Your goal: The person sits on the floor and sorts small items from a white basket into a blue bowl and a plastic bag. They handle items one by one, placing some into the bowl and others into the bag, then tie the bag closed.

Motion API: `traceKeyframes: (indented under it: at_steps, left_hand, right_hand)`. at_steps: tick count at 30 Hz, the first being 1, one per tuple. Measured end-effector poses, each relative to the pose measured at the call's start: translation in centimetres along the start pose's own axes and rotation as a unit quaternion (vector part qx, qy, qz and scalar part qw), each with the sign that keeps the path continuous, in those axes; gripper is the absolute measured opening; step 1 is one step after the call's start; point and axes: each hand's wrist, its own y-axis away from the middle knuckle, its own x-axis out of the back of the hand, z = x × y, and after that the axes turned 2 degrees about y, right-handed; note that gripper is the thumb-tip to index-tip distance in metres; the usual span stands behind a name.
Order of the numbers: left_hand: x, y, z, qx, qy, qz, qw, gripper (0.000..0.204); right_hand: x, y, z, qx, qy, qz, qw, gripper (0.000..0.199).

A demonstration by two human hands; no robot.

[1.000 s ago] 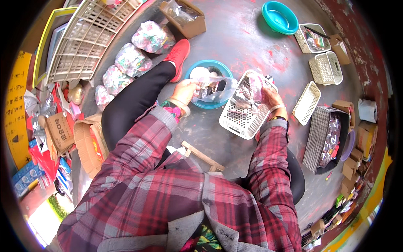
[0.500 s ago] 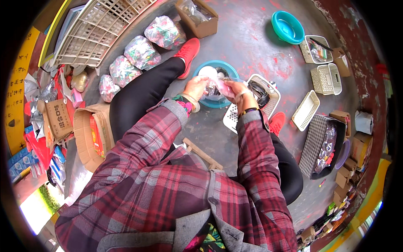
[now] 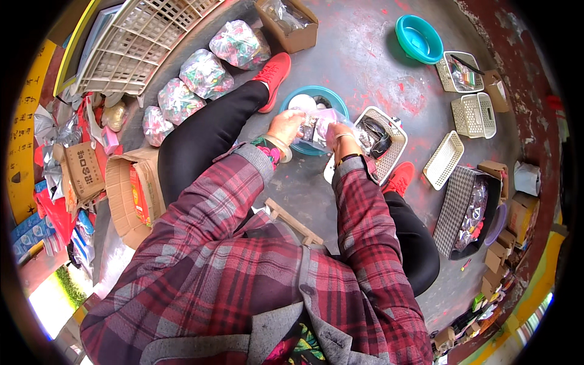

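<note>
My left hand and my right hand are both closed on a clear plastic bag with small items inside, held between them just above a blue bowl on the floor. A white object lies in the bowl, partly hidden by the bag. To the right of my right hand stands a white plastic basket with dark and clear packets in it. I sit on a low wooden stool with my legs spread, red shoes on both feet.
Several clear bags of colourful items lie at the left beside a white crate. An open cardboard box stands at my left. A teal basin, small white baskets and a checked bin stand at the right.
My right hand left the white basket and came over to the blue bowl. Both hands now hold the clear bag together there.
</note>
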Motion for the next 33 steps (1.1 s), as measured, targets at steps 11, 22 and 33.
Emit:
traceKeyframes:
  at_steps: [11,22,33]
  left_hand:
    - [1.3,1.1,0.3,0.018,-0.02,0.039,0.999,0.033]
    - [0.9,1.0,0.6,0.028,-0.019,0.022,0.999,0.032]
    - [0.9,1.4,1.0,0.026,0.016,0.031,0.999,0.025]
  right_hand:
    - [-0.7,5.3,-3.2,-0.146,-0.046,0.055,0.987,0.025]
    - [-0.4,7.4,-5.6,0.003,-0.082,0.231,0.969,0.025]
    - [-1.1,7.0,-6.4,-0.021,-0.007,0.187,0.982,0.031]
